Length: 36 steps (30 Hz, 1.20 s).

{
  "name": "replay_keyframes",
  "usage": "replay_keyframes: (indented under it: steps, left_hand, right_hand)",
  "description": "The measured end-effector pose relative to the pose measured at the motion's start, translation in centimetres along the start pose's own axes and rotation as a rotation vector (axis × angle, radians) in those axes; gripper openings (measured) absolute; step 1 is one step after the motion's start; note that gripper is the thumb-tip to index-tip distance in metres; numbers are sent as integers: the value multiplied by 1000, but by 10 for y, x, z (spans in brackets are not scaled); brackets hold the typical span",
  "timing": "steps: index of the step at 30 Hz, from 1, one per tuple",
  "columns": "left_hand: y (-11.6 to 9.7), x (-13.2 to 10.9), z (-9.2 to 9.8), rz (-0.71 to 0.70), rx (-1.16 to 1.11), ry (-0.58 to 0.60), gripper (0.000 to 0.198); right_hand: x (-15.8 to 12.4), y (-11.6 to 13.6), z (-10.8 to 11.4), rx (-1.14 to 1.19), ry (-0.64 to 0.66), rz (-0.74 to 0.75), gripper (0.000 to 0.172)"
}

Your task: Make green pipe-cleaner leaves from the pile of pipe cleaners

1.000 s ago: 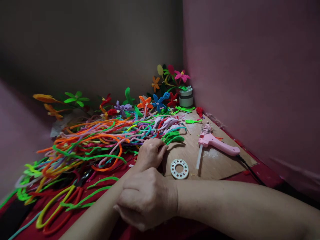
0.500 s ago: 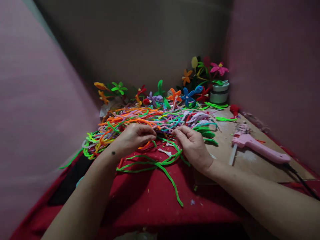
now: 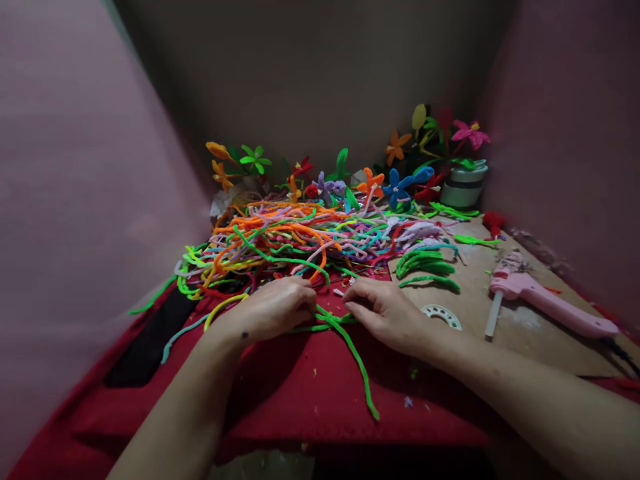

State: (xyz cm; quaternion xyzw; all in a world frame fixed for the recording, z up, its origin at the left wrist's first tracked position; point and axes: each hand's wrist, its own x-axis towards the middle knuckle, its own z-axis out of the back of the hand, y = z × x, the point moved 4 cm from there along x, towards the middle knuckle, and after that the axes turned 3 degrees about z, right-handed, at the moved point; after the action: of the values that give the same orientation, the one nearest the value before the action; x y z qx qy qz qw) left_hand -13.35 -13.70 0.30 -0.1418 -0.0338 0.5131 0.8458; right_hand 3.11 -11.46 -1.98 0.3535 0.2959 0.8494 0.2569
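Bright green pipe cleaners (image 3: pixel 357 360) cross on the red cloth between my hands, one long end trailing toward the front edge. My left hand (image 3: pixel 285 308) is closed, its curled fingers at the left side of the crossing, where the green strands run in under them. My right hand (image 3: pixel 383 310) is closed in a pinch just to the right. Green strands reach beneath its thumb, but what sits between the fingertips is hidden. Small whitish bits lie close to the right fingertips. Beyond both hands spreads a tangled heap of coloured pipe cleaners (image 3: pixel 280 230).
A pink glue gun (image 3: pixel 555 307) lies on a brown board (image 3: pixel 465 283) at right, beside a white ring with holes (image 3: pixel 443 315) and green leaf pieces (image 3: pixel 425 263). Fuzzy flowers (image 3: pixel 397 189) and a pot (image 3: pixel 464 185) stand behind. A black flat object (image 3: pixel 145 347) lies left.
Both hands have come nearer to me, down to the crossed green pipe cleaners. My left hand now covers their left ends. The view has shifted a little to the left.
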Motion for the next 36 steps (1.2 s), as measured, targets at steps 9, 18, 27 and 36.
replay_keyframes:
  steps: [9,18,27,36]
  left_hand:
    - [-10,-11,32,202,-419,-118,15]
    - [-34,12,16,209,-887,-154,17]
    - [-31,18,6,76,-1218,-326,28]
    - [-36,33,10,195,-1022,-574,14]
  right_hand:
    - [1,0,8,219,-64,-38,22]
    - [6,-10,8,1147,-203,-368,17]
    - [12,-26,11,1181,-353,-487,14]
    - [8,-21,7,1076,-196,-499,9]
